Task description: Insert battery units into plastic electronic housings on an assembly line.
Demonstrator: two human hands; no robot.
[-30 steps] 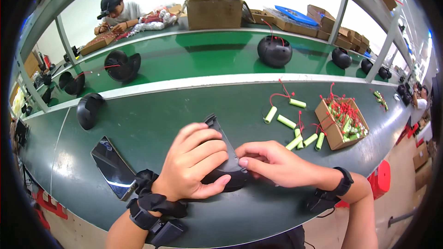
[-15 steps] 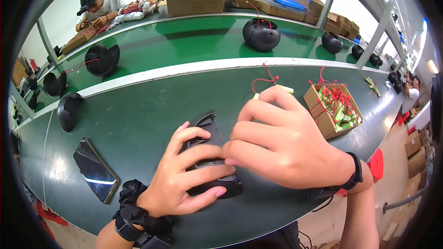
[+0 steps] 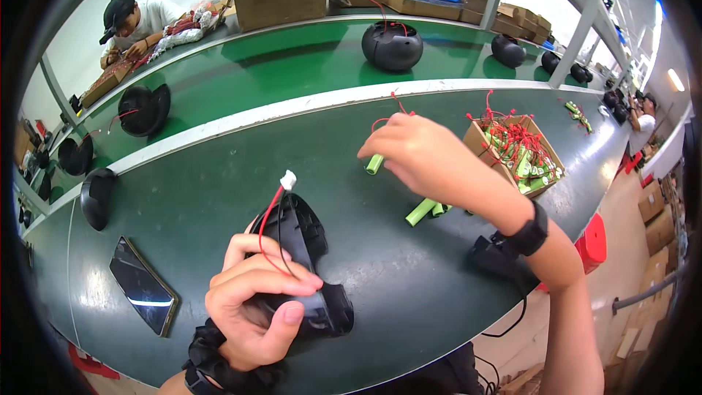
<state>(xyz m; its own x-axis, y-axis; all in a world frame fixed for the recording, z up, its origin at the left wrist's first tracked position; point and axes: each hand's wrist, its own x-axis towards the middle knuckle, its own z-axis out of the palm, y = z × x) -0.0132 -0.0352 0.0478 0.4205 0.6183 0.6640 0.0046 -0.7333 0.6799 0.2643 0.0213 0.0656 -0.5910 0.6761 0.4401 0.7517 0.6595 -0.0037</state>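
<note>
My left hand [image 3: 256, 300] is closed around a curved black plastic shell [image 3: 300, 227], its hollow, ribbed side partly showing. A red and a black wire run up past my fingers to a white connector [image 3: 288, 180] above the shell. Over the table to the right, my right hand [image 3: 424, 153] is bent downward, its fingertips partly hidden. Beside those fingertips is a green battery cylinder [image 3: 374, 164], with red wire behind the hand; whether I grip it cannot be seen. More green cylinders [image 3: 420, 212] lie below my right forearm.
An open carton [image 3: 497, 153] of green battery packs with red wires stands right. A phone [image 3: 144, 285] lies left, near a black shell [image 3: 97, 197]. Round black housings [image 3: 392, 45] sit on the green belt beyond a pale rail [image 3: 292, 110]. Another person [image 3: 139, 25] works at far left.
My right hand has left the shell and moved up over the green cylinders. My left hand has turned with the shell, and the wires with the white connector now show. The view has shifted slightly.
</note>
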